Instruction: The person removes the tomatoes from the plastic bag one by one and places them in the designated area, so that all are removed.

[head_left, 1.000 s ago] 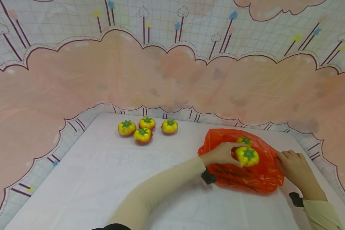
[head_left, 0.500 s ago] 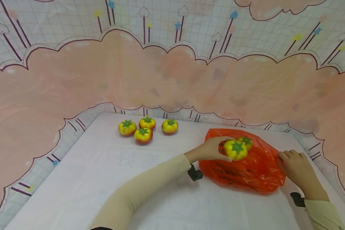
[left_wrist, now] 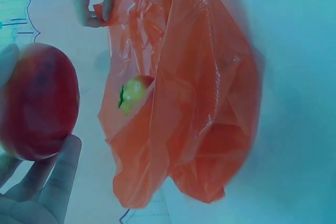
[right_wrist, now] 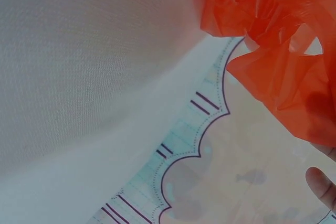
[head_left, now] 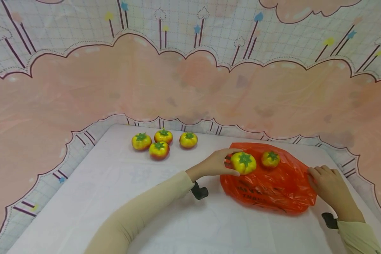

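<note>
My left hand grips a yellow tomato with a green star-shaped top, fingers and thumb round its sides. In the left wrist view this tomato shows its smooth red underside, apart from the bag. Below and to the right lies an orange-red plastic bag with dark print. A smaller-looking tomato rests at the bag, partly covered by a fold of plastic in the left wrist view. At the bag's right edge my right hand pinches the plastic; its fingertips show at the right wrist view's border.
Several more yellow-and-red tomatoes stand grouped toward the back left of the white table. Behind and around it hangs a patterned cloth with peach cloud shapes. Each wrist wears a dark camera.
My left hand has moved left across the bag with the tomato in its grip, away from the other tomato there. The right hand has stayed at the bag's edge.
</note>
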`<state>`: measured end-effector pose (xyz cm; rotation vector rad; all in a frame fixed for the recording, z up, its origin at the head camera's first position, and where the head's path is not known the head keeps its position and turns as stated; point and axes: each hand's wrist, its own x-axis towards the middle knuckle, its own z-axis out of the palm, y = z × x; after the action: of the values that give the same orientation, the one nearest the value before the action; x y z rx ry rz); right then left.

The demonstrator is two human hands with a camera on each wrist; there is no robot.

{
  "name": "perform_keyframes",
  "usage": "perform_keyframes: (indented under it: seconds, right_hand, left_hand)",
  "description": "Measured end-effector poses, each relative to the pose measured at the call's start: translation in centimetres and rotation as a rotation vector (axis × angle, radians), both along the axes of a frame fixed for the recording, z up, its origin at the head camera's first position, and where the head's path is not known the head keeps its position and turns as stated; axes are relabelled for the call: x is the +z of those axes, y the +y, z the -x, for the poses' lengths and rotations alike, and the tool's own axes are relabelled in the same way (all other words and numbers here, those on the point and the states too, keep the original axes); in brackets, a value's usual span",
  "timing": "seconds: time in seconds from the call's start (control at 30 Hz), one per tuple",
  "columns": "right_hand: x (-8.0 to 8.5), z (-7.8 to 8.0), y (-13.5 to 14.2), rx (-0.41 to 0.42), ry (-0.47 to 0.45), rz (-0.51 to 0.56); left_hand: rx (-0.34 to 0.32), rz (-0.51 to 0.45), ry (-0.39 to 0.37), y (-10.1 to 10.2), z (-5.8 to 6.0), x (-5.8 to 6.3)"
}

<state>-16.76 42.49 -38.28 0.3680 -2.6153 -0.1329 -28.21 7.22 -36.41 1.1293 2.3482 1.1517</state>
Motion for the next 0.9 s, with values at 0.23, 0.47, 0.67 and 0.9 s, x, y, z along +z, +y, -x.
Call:
perform_keyframes:
  seconds: [0.23, 0.47, 0.67, 0.9]
  right_hand:
    - [-0.2, 0.0, 0.1, -0.012, -0.024, 0.005]
    - [-0.3, 0.0, 0.1, -0.006, -0.012, 0.001]
    - [-0.3, 0.0, 0.2, 0.010, 0.014, -0.003]
    - [-0.5, 0.0, 0.2, 0.022, 0.048, -0.004]
  left_hand:
    - [0.024, -0.068, -0.076, -2.2, -0.5, 0.2]
    - [0.065, -0.121, -0.084, -4.8, -0.6, 0.5]
    - [0.151, -0.134, -0.093, -7.0, -0.5, 0.7]
    - [0.241, -0.140, -0.105, -9.3, -0.2, 0.5]
